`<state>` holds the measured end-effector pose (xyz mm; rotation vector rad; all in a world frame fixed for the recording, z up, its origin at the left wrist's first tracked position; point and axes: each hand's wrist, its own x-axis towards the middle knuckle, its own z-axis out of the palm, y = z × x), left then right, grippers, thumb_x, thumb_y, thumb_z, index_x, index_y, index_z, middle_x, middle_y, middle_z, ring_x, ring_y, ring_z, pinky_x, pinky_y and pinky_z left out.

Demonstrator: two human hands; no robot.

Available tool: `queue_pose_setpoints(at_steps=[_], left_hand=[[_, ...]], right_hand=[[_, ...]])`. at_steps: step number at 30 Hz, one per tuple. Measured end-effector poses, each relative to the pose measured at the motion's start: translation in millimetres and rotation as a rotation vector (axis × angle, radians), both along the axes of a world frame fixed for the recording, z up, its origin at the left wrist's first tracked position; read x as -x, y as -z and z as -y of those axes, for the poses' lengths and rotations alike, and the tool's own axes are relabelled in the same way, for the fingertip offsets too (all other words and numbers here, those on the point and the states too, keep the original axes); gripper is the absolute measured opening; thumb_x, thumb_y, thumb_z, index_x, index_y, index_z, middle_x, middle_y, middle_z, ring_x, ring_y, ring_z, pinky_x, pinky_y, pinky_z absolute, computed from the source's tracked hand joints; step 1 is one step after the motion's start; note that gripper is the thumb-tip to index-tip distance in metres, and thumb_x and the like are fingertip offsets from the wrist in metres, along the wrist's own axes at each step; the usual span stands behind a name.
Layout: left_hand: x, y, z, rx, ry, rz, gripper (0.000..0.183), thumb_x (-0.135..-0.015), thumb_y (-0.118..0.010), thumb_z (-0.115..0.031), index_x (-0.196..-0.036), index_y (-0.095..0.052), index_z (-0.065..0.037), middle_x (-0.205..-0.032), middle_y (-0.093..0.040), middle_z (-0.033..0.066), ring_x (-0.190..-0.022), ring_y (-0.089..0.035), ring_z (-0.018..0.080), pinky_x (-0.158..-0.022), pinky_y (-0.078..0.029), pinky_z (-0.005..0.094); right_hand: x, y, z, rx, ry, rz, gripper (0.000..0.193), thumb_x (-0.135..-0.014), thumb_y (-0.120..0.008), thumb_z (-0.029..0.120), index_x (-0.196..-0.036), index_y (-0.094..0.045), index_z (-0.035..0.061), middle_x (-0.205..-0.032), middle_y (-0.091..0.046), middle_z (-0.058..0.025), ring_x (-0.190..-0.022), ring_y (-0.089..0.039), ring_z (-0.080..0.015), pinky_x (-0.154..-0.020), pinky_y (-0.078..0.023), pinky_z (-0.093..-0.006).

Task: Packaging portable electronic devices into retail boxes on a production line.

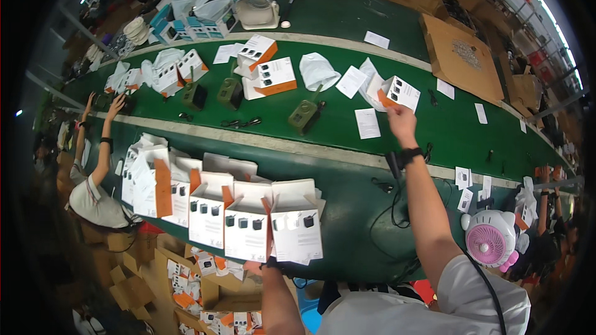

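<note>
My right arm reaches across to the green belt. There my right hand (402, 121) is closed on the lower edge of a small open white box (402, 91) with an orange flap and printed dark pictures. A white plastic bag (371, 84) sticks out beside that box. White leaflets (367, 124) lie to its left. My left hand (254, 267) is low at the bench's front edge, just below a row of open white boxes (298, 229); its fingers are mostly hidden. Left of my right hand, an olive-green device (304, 116) with an antenna lies on the belt, below another plastic bag (319, 72).
More olive devices (230, 93), white boxes (276, 76) and black cables (242, 122) lie along the belt. A pink and white fan (489, 240) stands at the right. A flattened cardboard box (459, 56) lies at the back. A co-worker's hands (115, 107) work at the far left.
</note>
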<state>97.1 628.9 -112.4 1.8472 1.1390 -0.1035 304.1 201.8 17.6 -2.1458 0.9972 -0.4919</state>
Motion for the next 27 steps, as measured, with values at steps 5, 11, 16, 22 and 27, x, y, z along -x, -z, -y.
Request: queue_pose_setpoints(at_steps=[5, 11, 16, 22, 27], left_hand=[[2, -4, -59, 0.055, -0.079, 0.13, 0.035, -0.09, -0.051, -0.03, -0.101, -0.057, 0.003, -0.098, -0.062, 0.0205, -0.083, -0.061, 0.0299, -0.073, -0.049, 0.0401], [-4, -9, -80, 0.107, -0.194, 0.277, 0.03, -0.09, -0.052, -0.027, -0.098, -0.058, 0.002, -0.096, -0.062, 0.0184, -0.078, -0.061, 0.0273, -0.069, -0.049, 0.0393], [40, -10, -136, 0.161, -0.229, 0.387, 0.026, -0.09, -0.052, -0.024, -0.096, -0.059, 0.001, -0.093, -0.063, 0.0167, -0.074, -0.062, 0.0251, -0.065, -0.05, 0.0387], [115, -135, -13, 0.193, 0.454, 0.146, 0.006, -0.087, -0.057, -0.005, -0.086, -0.059, 0.0, -0.083, -0.061, 0.0094, -0.076, -0.055, 0.0186, -0.07, -0.046, 0.0334], [-21, -236, 150, 0.718, 1.046, 0.376, 0.009, -0.082, -0.057, 0.006, -0.089, -0.062, 0.003, -0.085, -0.064, 0.0071, -0.076, -0.057, 0.0102, -0.068, -0.046, 0.0234]], right_hand=[[-59, 14, 0, 0.111, -0.173, 0.015, 0.021, -0.079, -0.065, 0.015, -0.09, -0.064, -0.0028, -0.087, -0.067, -0.0201, -0.085, -0.063, -0.0377, -0.078, -0.05, -0.039], [-67, -5, 43, 0.396, -0.238, -0.629, 0.049, -0.069, -0.076, 0.029, -0.111, -0.062, 0.0073, -0.143, -0.032, -0.0218, -0.13, -0.029, -0.0477, -0.098, -0.034, -0.062], [-26, -11, 58, 0.46, -0.396, -0.828, 0.058, -0.059, -0.081, 0.032, -0.111, -0.064, 0.011, -0.142, -0.029, -0.024, -0.127, -0.03, -0.0486, -0.093, -0.046, -0.0525], [47, -52, 68, 0.404, -0.314, -0.757, 0.037, -0.069, -0.075, 0.029, -0.097, -0.067, 0.0056, -0.113, -0.053, -0.0158, -0.107, -0.047, -0.0373, -0.083, -0.048, -0.0485], [66, -36, 45, 0.304, -0.192, -0.881, 0.036, -0.072, -0.073, 0.028, -0.098, -0.065, 0.0047, -0.092, -0.064, -0.0139, -0.098, -0.057, -0.0392, -0.082, -0.047, -0.0486]])
